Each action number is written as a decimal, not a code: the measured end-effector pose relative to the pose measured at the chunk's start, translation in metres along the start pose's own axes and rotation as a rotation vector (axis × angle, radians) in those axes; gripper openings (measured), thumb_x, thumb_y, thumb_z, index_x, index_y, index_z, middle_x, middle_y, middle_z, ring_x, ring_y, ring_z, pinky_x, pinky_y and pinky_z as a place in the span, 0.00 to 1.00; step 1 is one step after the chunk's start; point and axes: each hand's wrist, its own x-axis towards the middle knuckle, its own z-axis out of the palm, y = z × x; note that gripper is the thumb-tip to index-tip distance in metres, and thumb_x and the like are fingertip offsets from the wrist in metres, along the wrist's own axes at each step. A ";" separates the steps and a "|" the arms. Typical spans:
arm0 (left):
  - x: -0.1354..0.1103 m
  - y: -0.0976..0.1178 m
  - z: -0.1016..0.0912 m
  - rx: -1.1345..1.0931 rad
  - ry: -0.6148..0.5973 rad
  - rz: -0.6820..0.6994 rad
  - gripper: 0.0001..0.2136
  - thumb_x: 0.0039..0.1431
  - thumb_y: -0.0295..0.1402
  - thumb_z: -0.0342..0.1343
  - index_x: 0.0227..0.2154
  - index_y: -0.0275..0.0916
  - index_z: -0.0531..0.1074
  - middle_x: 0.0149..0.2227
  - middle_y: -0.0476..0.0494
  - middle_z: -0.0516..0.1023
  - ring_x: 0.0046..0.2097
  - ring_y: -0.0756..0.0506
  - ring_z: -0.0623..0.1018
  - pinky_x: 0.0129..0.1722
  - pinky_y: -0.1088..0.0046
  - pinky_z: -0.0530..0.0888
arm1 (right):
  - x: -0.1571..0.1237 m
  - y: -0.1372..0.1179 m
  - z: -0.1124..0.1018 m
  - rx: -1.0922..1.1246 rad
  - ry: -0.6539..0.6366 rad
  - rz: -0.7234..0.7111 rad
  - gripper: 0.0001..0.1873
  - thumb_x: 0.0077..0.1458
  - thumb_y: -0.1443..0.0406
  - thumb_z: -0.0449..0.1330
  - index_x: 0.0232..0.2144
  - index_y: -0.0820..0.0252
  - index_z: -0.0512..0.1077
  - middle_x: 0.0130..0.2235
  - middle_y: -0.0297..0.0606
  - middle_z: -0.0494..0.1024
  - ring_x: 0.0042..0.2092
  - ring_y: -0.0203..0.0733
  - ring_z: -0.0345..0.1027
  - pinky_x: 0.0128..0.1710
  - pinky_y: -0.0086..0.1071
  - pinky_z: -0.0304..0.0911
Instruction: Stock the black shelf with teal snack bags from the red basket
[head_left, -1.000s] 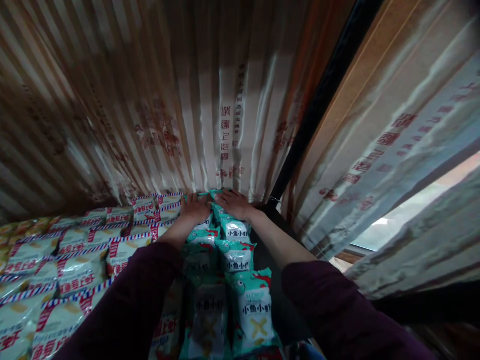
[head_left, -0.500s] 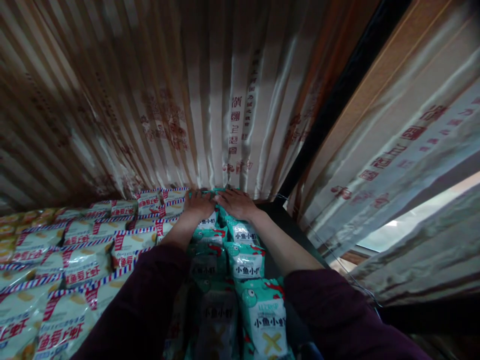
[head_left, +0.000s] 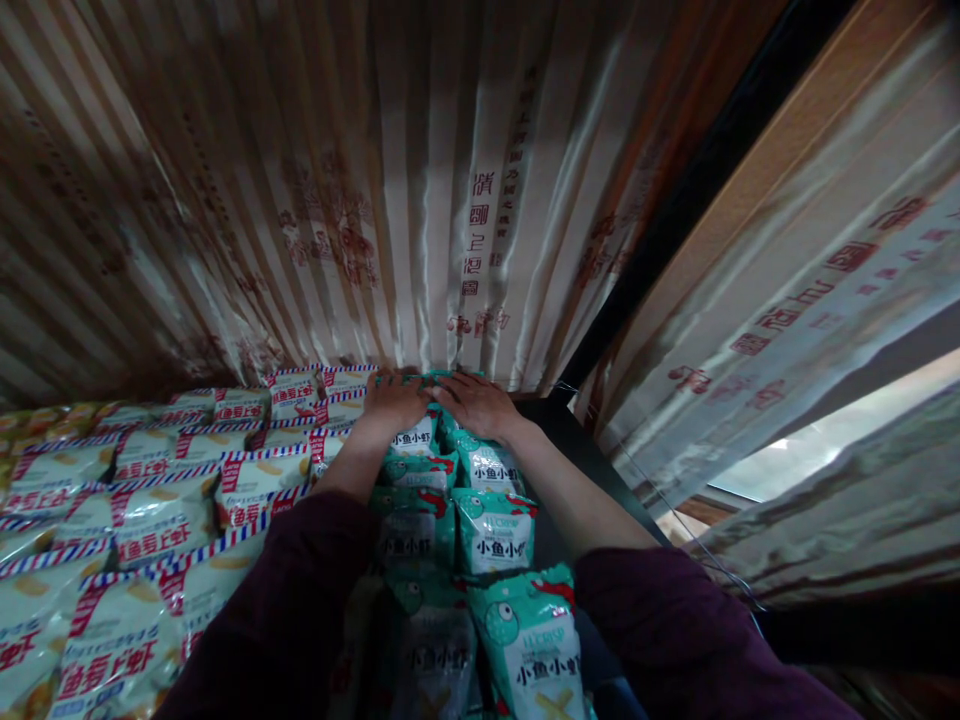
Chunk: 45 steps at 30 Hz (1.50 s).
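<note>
Two columns of teal snack bags with white fronts run away from me. At their far end, by the curtain, my left hand [head_left: 399, 406] lies over the top of a teal snack bag [head_left: 411, 438], fingers stretched forward. Beside it, my right hand [head_left: 475, 406] rests with spread fingers on the top of the neighbouring bag [head_left: 486, 468]. The two hands almost touch at the thumbs. Nearer to me stand more teal bags, the closest [head_left: 525, 630] leaning a little. Parts of the left column are in shadow by my left sleeve.
Rows of white snack bags [head_left: 161, 525] with red lettering and striped edges fill the left side. Yellowish packs [head_left: 56, 425] sit at far left. A pleated printed curtain [head_left: 427, 210] hangs behind. A dark post [head_left: 637, 250] and a thin wire [head_left: 697, 545] are on the right.
The view has shifted slightly. My hands stay on the far teal bags, with hardly any movement. The nearest teal bag now appears more tilted.
</note>
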 end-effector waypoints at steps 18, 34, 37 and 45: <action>-0.012 0.005 -0.002 -0.034 -0.023 -0.087 0.26 0.64 0.46 0.32 0.62 0.47 0.56 0.66 0.43 0.54 0.65 0.35 0.53 0.62 0.50 0.48 | -0.008 -0.004 0.003 -0.026 -0.005 0.035 0.37 0.59 0.42 0.37 0.62 0.53 0.57 0.66 0.41 0.52 0.68 0.56 0.36 0.62 0.56 0.41; -0.032 0.004 -0.012 0.014 -0.003 -0.109 0.27 0.64 0.46 0.32 0.63 0.45 0.52 0.67 0.41 0.49 0.67 0.36 0.47 0.63 0.47 0.42 | -0.028 -0.002 -0.007 0.022 0.149 -0.009 0.34 0.61 0.45 0.37 0.61 0.54 0.59 0.66 0.39 0.55 0.68 0.53 0.36 0.63 0.54 0.42; -0.041 0.003 -0.021 0.029 -0.046 -0.082 0.27 0.64 0.47 0.31 0.64 0.45 0.51 0.67 0.40 0.49 0.67 0.36 0.47 0.63 0.46 0.43 | -0.037 -0.003 -0.010 0.025 0.193 -0.006 0.32 0.62 0.47 0.39 0.60 0.54 0.60 0.65 0.39 0.56 0.68 0.53 0.37 0.62 0.54 0.44; -0.061 -0.016 -0.054 0.104 -0.180 -0.039 0.27 0.64 0.44 0.34 0.63 0.42 0.53 0.68 0.39 0.47 0.67 0.36 0.47 0.63 0.49 0.47 | -0.064 0.019 -0.014 0.104 0.316 -0.130 0.29 0.62 0.48 0.41 0.56 0.55 0.66 0.59 0.40 0.67 0.64 0.52 0.51 0.63 0.51 0.47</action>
